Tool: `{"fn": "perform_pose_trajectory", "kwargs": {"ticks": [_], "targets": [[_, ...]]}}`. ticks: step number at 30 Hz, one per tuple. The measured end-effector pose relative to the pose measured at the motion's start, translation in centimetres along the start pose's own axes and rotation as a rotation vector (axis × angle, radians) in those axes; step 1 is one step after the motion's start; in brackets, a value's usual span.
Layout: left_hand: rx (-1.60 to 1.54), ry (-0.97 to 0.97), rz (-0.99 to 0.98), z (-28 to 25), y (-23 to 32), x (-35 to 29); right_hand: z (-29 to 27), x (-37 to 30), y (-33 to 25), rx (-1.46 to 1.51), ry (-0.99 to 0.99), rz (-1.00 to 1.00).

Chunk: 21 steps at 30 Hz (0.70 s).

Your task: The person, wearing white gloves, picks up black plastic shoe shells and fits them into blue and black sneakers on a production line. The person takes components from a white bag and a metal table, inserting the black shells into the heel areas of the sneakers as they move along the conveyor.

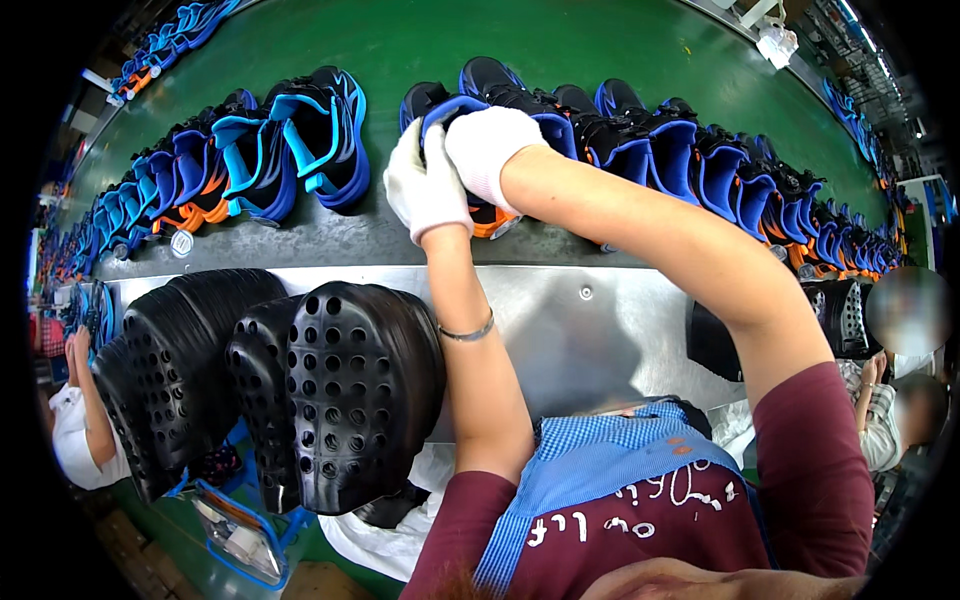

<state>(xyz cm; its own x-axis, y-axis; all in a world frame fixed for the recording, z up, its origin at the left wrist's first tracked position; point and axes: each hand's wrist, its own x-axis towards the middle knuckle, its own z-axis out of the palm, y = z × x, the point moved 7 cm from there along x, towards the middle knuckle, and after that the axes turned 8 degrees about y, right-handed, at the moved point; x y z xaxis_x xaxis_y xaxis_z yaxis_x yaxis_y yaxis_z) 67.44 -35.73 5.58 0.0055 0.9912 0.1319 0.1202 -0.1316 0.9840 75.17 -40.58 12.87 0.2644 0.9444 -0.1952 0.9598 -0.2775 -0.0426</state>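
Both my hands wear white gloves and are at a black and blue sneaker [453,104] with orange low on its heel, in the row beyond the metal edge. My left hand [425,185] grips the near left side of the shoe, thumb up toward its collar. My right hand [492,148] is curled over the collar from the right; its fingertips are hidden by the glove's back and the shoe. Close to the left, a sneaker with light blue lining [335,140] stands apart from my hands.
Rows of sneakers [670,160] stretch left and right along the green surface [420,40]. Nearer are stacks of black moulded pieces with holes [345,390], beside a bare metal worktop [540,330]. More black pieces [840,310] lie right. Other people work at both sides.
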Motion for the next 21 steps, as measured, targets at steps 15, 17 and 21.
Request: {"fn": "perform_pose_trajectory", "kwargs": {"ticks": [15, 17, 21], "targets": [[-0.262, -0.203, -0.242, 1.1, -4.9, -3.6, -4.8, -4.1, 7.4, 0.325, 0.010, 0.105], [-0.356, -0.254, -0.300, 2.1, -4.5, -4.0, -7.1, -8.6, 9.2, 0.322, 0.099, 0.105], [-0.236, -0.217, -0.137, 2.3, -4.5, -4.3, -10.9, -21.9, 13.7, 0.091, 0.349, 0.199]]}}
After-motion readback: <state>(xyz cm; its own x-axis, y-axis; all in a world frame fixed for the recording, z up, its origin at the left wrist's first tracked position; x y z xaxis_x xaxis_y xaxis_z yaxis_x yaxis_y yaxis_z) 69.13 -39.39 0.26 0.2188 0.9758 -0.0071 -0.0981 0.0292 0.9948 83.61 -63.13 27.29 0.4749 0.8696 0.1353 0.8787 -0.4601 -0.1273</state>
